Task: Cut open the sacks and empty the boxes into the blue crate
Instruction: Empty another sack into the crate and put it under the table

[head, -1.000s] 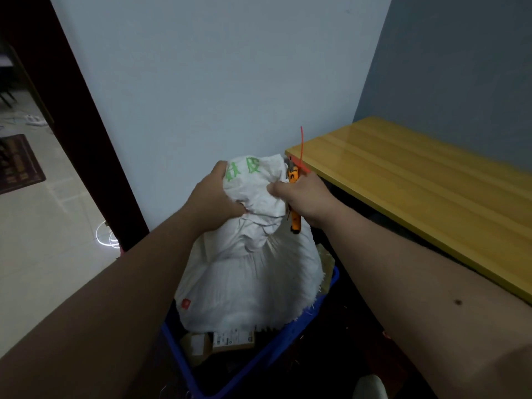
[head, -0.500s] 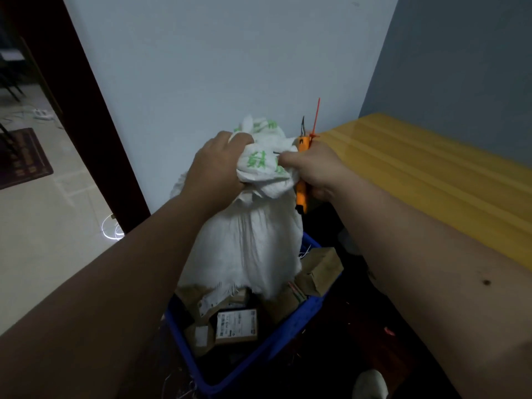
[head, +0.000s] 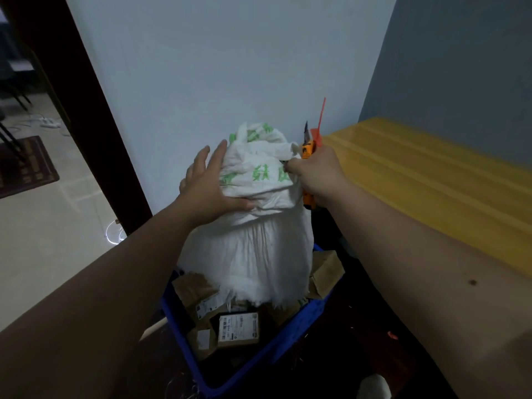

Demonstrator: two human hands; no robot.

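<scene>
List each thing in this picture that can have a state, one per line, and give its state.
White sack: upended, open end down over the crate.
Blue crate: partly filled with boxes.
Boxes: closed, lying in the crate.
Orange cutter: blade out.
Left hand: fingers straight, against the sack.
Right hand: gripping sack and cutter.

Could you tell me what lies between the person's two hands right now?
In the head view, the bunched top of the white sack lies between the left hand and right hand.

Left hand (head: 210, 182) splayed, right hand (head: 315, 172) clenched.
</scene>
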